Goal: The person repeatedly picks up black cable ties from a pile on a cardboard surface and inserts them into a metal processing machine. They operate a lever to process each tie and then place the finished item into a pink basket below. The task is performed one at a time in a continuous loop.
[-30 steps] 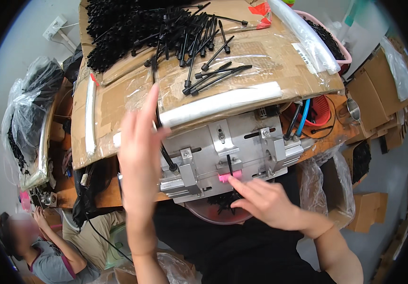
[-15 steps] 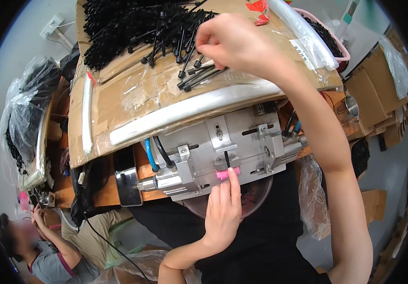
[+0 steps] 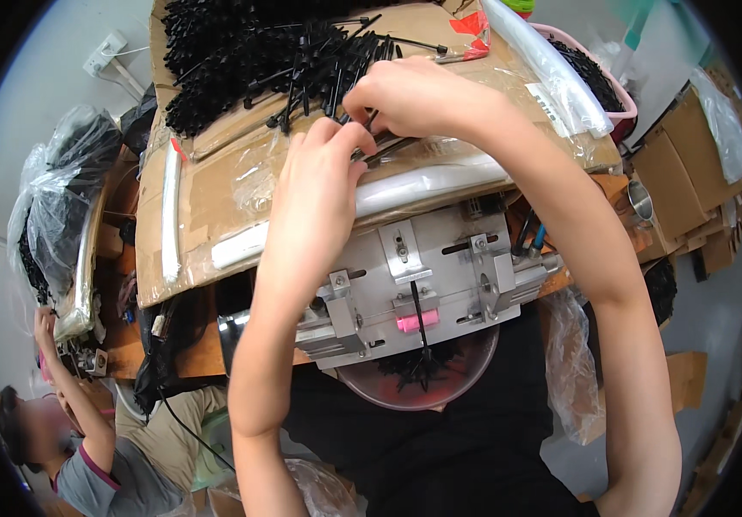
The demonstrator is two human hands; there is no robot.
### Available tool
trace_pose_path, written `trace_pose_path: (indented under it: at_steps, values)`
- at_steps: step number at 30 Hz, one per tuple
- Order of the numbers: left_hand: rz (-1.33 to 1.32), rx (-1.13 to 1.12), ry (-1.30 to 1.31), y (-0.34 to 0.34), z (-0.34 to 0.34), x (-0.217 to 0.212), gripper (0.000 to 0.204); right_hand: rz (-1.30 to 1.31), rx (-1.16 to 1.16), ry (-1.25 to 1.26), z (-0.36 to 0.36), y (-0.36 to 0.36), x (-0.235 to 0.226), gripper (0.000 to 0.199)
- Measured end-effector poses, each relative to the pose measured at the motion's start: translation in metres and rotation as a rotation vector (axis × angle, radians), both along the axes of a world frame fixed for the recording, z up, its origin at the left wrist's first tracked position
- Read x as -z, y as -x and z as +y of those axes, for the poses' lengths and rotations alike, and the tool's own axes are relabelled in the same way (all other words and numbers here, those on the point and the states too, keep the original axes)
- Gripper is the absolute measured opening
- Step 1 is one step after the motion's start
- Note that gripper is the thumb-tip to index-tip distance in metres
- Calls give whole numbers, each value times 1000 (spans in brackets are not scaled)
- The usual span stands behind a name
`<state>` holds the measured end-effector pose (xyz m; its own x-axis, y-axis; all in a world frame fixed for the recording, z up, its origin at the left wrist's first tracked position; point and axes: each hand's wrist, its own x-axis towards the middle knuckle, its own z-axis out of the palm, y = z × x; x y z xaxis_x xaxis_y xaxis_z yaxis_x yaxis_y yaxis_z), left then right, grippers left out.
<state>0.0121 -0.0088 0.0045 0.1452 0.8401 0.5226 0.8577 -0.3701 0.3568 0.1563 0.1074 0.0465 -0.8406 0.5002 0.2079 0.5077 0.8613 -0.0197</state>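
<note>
Both hands are placed over the cardboard-covered counter (image 3: 216, 185). A few thin black plastic ties (image 3: 379, 148) are pinched by the curled fingers of the left hand (image 3: 323, 172) and right hand (image 3: 405, 95), beside the heap of black ties (image 3: 259, 52). A grey metal fixture (image 3: 422, 276) with a pink tab (image 3: 417, 322) sits just below.

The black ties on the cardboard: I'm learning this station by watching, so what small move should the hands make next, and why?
Probably lift one tie clear of the pile. Both the left hand and right hand pinch at the black ties on the cardboard, while the metal jig below already has one tie standing in its slot.
</note>
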Motion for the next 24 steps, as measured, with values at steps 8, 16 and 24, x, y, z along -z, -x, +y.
trace_pose_path:
  at_steps: [8,16,24]
  values:
    - [20,164,102,23,2,-5,18,495,-22,316,11,-30,-16,18]
    - [-118,408,469,51,-4,-33,18,969,125,630,-38,-82,-41,29]
    - [-640,295,462,22,-57,-21,53,1393,141,764,-43,-113,-30,27]
